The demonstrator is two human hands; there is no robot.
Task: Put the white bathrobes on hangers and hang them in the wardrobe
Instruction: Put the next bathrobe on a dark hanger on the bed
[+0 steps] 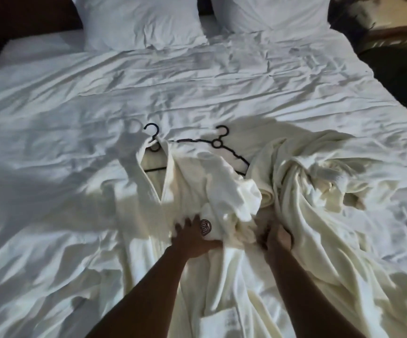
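Now both hands work the robe (197,189) just short of the hangers (218,142); left hand (192,236) presses flat beside its logo; right hand (276,237) bunches cloth; better to free the collar first, then thread a hanger.

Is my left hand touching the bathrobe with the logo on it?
Touching. The head view shows the left hand lying on the bathrobe, fingers spread on the cloth beside its dark logo.
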